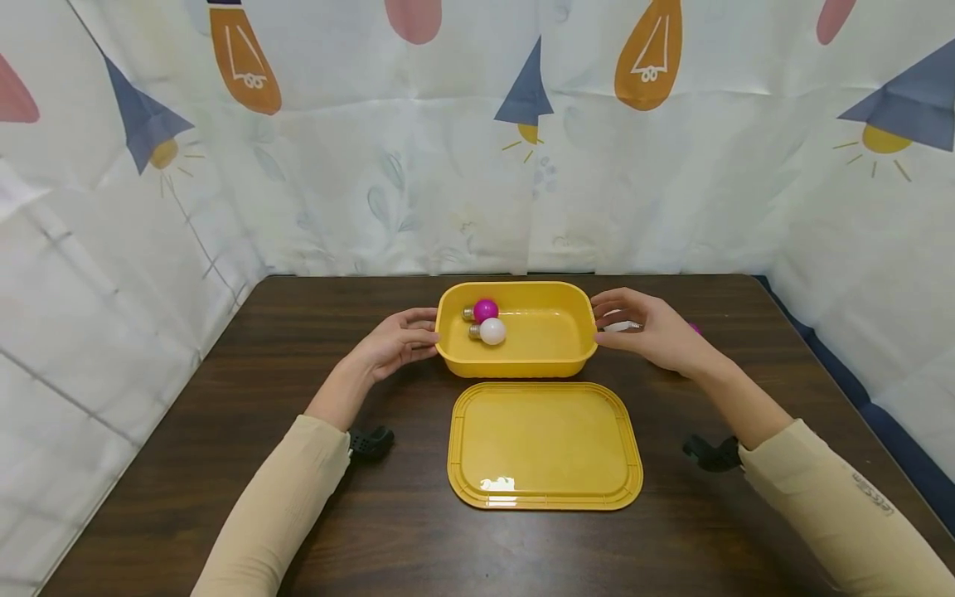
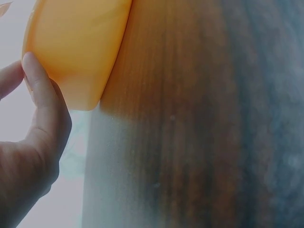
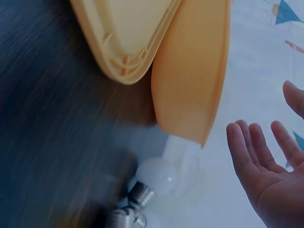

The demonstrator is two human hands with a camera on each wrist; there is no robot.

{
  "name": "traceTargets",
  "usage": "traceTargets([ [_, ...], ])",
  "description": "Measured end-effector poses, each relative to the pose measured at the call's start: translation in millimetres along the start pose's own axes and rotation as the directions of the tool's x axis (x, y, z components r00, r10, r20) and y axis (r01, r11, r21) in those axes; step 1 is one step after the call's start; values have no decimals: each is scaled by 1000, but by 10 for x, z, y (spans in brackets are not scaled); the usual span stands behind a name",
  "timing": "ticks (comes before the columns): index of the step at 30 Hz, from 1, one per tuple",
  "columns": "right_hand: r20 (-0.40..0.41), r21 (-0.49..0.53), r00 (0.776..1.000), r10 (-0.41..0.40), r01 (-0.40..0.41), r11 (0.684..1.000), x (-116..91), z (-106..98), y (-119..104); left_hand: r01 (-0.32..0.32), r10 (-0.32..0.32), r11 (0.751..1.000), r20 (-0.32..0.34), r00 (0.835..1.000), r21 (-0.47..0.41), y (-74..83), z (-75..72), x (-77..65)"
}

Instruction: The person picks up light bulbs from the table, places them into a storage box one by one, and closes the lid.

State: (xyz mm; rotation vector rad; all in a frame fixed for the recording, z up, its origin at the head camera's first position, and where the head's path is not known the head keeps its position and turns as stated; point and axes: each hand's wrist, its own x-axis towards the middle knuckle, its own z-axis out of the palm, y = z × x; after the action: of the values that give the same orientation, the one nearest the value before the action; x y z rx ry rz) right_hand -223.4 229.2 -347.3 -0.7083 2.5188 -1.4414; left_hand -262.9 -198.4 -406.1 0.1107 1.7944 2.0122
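Observation:
A yellow plastic box [image 1: 548, 332] stands open-topped near the back of the table. In its left part lie a magenta light bulb [image 1: 486, 310] and a white light bulb [image 1: 492, 331]. My left hand [image 1: 403, 342] touches the box's left end, thumb and fingertips at the rim, as the left wrist view also shows. My right hand [image 1: 656, 332] is beside the right end; in the right wrist view its spread fingers [image 3: 235, 142] are apart from the box wall. In front of the box lies its flat yellow lid [image 1: 545, 448].
More bulbs lie right of the box, partly hidden by my right hand; a white bulb [image 3: 154, 175] and metal screw bases [image 3: 121, 217] show in the right wrist view. The dark wooden table [image 1: 336, 531] meets a patterned curtain [image 1: 321, 191] behind.

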Motion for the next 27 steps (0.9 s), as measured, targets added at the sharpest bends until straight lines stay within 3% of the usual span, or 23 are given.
traceTargets([
  [9,-28,-31,997,65,-66,997,-158,-107,82,-2,2,1000,4,1000,6,12,4,-16],
  [18,-76,23,992,103,-102,995,-311,-186,169,1,-1,1000,1,1000,-5,2,13,-23],
  [27,-146,8,979,145,-146,989,-467,-246,277,3,-3,1000,2,1000,-16,6,7,-13],
])
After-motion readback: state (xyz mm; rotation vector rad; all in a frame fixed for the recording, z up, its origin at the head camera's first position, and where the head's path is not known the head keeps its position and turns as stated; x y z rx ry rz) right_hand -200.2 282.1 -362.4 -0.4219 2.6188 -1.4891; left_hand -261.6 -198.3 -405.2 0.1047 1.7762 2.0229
